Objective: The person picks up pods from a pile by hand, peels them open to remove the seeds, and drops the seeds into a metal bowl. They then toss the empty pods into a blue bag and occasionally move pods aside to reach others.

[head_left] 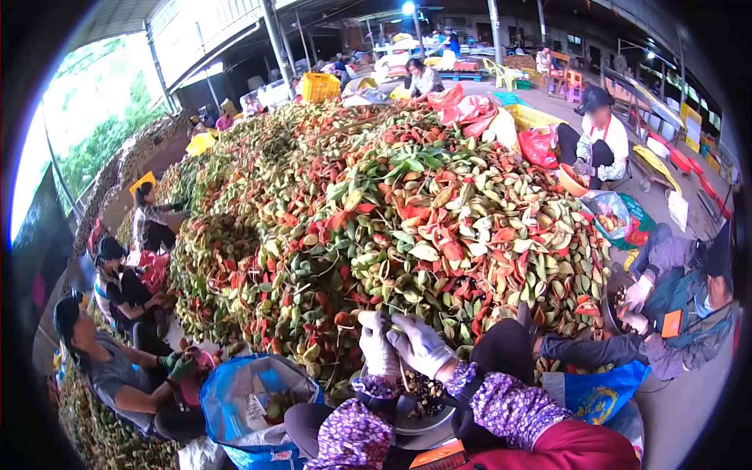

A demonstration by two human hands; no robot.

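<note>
My left hand (pixel 379 345), in a whitish glove, is raised over a metal basin (pixel 427 421) with its fingers closed at a brownish-red pod (pixel 345 319). Close beside it on the right, my right hand (pixel 421 345), gloved too, has its fingers bent together toward the left hand; whatever they pinch is too small to make out. Dark seeds (pixel 423 392) lie in the basin, which sits between my knees. Directly beyond both hands rises a large heap of green and red pods (pixel 407 227).
A blue-and-white bag (pixel 254 392) stands open at my left, and a blue sack (pixel 599 395) lies at my right. Co-workers sit around the heap: one at the left (pixel 117 376), one at the right (pixel 681 305), another (pixel 599 145) farther back by an orange bowl (pixel 573 180).
</note>
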